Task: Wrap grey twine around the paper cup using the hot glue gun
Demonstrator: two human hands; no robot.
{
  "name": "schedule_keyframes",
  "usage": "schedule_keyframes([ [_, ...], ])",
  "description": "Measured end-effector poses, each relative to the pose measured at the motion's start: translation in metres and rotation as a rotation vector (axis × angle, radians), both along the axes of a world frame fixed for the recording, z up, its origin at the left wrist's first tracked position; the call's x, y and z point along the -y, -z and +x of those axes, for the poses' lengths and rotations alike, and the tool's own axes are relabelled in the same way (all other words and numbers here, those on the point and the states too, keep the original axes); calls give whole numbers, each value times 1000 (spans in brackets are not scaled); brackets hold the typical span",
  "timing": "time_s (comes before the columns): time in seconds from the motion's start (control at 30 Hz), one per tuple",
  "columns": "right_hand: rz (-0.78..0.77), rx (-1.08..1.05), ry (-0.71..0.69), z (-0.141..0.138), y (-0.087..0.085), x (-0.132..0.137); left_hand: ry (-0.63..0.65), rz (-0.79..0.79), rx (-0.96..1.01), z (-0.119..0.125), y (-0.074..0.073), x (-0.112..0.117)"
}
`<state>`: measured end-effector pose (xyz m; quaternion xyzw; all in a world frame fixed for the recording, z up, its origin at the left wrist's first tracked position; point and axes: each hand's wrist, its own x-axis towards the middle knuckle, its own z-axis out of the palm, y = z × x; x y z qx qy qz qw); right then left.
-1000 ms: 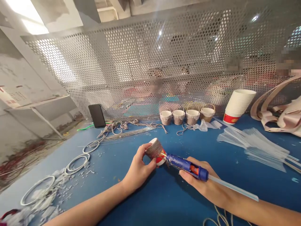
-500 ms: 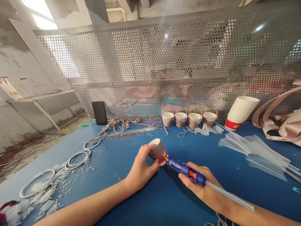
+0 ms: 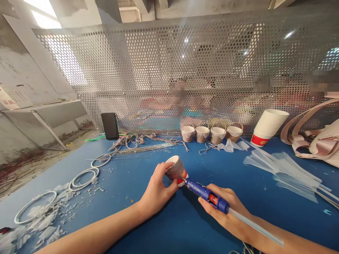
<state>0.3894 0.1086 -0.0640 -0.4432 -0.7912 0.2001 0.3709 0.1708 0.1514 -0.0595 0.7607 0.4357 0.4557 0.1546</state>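
Working over the blue table [image 3: 185, 225], you have little bare room near your hands, and that is your widest risk: the fan of clear glue sticks [image 3: 288, 169] lies to your right, white rings [image 3: 83, 178] and scraps lie to your left, and a swing of either forearm could scatter them.

Next down, your left hand [image 3: 156, 192] grips the cord-wrapped paper cup [image 3: 175, 168] with fingers curled round its side, the cup tilted on its side just above the table with its red base toward the glue gun. If you squeeze harder, the thin wall could likely buckle and the wrapping slip.

Your right hand [image 3: 225, 211] is closed round the blue glue gun [image 3: 205, 193], a long glue stick trailing out behind it over your forearm. That stick could catch on your arm and jerk your aim.

Smallest and sharpest: the nozzle touches the cup near its red base, just beside your left thumb and fingertips. Hot glue could run onto your skin if you overfeed it or if the cup rolls in your grip.

The four finished cups [image 3: 210, 133] by the perforated screen [image 3: 169, 70] stand well apart and look safe.
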Motion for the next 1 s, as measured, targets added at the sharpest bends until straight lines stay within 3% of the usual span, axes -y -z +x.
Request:
schedule_keyframes([
  [0.23, -23, 21, 77, 2, -5, 1, -28, -25, -3, -1, 0, 0],
  [0.4, -52, 13, -11, 0, -10, 2, -28, -62, 0, -1, -2, 1],
  [0.57, -1, 29, 101, 0, -12, 2, -12, -109, 26, -1, -3, 0],
  [0.73, -29, 41, 26, 1, -12, 4, -5, -127, 54, -1, 0, 0],
  [0.9, 2, 27, 85, 2, -14, 2, -3, -140, 64, -2, 0, -1],
  [1.0, -19, 29, 44, 1, -14, 3, 2, -164, 77, -1, -1, 0],
])
